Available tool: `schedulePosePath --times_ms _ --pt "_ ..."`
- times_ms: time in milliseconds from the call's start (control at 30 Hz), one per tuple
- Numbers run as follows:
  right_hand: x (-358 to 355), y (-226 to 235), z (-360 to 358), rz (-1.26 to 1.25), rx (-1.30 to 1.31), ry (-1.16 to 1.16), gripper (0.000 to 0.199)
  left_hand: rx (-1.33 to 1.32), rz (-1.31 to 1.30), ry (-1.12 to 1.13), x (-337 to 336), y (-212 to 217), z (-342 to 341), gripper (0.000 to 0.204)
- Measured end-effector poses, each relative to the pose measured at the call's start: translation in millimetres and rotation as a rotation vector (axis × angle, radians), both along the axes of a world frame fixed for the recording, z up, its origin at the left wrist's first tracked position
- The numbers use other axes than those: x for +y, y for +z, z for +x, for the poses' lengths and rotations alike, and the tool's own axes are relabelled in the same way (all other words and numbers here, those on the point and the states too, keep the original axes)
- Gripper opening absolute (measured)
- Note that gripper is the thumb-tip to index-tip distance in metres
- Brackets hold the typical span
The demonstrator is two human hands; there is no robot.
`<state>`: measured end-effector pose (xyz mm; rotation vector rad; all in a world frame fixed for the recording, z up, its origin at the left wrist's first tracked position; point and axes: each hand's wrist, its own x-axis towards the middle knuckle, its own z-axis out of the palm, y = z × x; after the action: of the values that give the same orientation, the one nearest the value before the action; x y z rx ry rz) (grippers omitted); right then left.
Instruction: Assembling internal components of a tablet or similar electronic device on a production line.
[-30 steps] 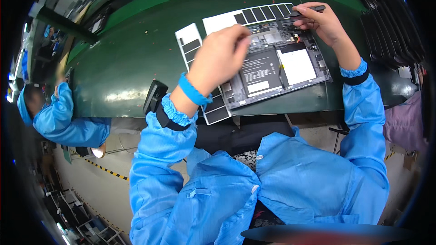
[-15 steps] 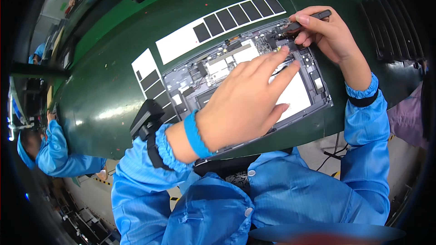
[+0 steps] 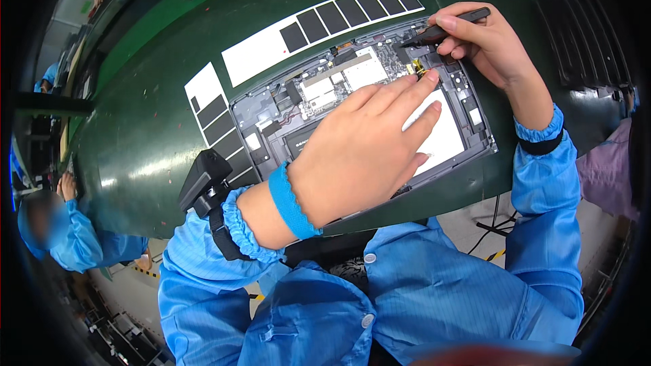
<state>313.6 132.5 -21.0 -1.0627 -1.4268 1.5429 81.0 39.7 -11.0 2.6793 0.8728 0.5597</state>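
On green counter (image 3: 156,142), your left hand (image 3: 359,156) lay open, flat on opened laptop (image 3: 352,95); right hand (image 3: 491,44) pinched black tool (image 3: 444,27). Tiny gold part (image 3: 419,68) looked breakable; touch edges only.

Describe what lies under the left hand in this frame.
The left hand rests flat over the opened laptop base, fingertips by a small yellow part. White panel and circuit boards show around it; whatever sits beneath the palm is covered.

Count on the green bench (image 3: 156,142): one opened grey laptop chassis with exposed boards (image 3: 325,105); one black pen-shaped tool (image 3: 444,26); two white strips printed with black squares (image 3: 319,30) (image 3: 210,112); one black box-shaped device at the near edge (image 3: 202,179). Blue-sleeved bare hands: two (image 3: 359,156) (image 3: 485,44). One co-worker in blue at left (image 3: 64,230).
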Motion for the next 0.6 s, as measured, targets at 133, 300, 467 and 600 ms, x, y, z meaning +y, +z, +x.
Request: schedulePosePath --times_ms 133,300,467,600 --pt "0.4 -0.2 -0.8 -0.003 -0.008 -0.009 0.023 -0.016 0.003 -0.014 1.4 -2.6 -1.6 0.050" --pt "0.3 3.1 -2.2 0.007 -0.003 0.004 0.023 -0.060 -0.028 -0.005 3.1 4.1 -3.2 0.052" --pt "1.7 -0.5 1.4 0.001 -0.003 -0.002 0.021 0.028 0.053 0.054 2.5 -2.6 0.3 0.057" --pt "4.1 -3.5 -1.2 0.034 0.024 0.025 0.024 0.061 0.092 0.070 0.8 -4.7 -0.3 0.059"
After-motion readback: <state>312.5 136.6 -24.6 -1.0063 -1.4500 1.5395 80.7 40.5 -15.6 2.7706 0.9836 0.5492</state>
